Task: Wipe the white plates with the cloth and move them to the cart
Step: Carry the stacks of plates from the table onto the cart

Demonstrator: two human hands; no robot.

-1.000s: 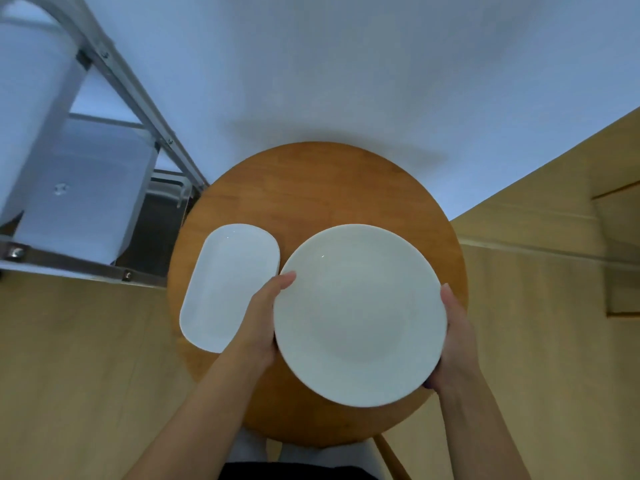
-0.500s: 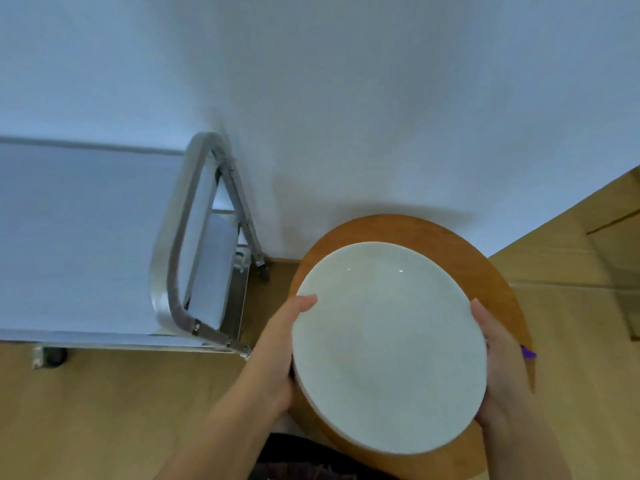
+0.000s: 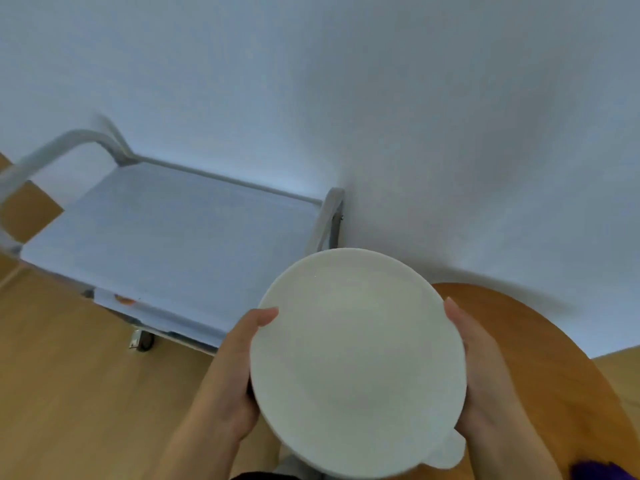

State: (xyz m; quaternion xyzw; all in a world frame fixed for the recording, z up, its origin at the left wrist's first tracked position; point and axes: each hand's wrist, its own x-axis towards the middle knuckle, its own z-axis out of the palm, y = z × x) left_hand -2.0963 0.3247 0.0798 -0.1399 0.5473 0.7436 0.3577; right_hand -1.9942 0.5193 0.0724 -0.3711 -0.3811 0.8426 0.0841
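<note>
1. White wall [image 3: 415, 98] ahead, wood floor [image 3: 69, 393] below; round wooden counter [image 3: 554, 358] at my right
2. Cart [image 3: 166, 237] stands left of the counter against the wall: flat pale top shelf, metal rails at both ends, one caster visible at its near edge. Small orange mark on the near edge, too blurred to identify
3. Round white plate [image 3: 356, 362] is up in both my hands, face up, between counter and cart; its far rim overlaps the cart's right end post in view
4. Left hand [image 3: 232, 379] grips the plate's left rim, thumb lying over the top edge, fingers curled underneath and out of sight
5. Right hand [image 3: 485, 372] grips the right rim the same way, thumb on top, fingers hidden under the plate
6. Second white plate edge [image 3: 446, 452] pokes out below the held plate at bottom right
7. Purple cloth [image 3: 599, 471] sits at the counter's near right edge, mostly cut off by the frame
</note>
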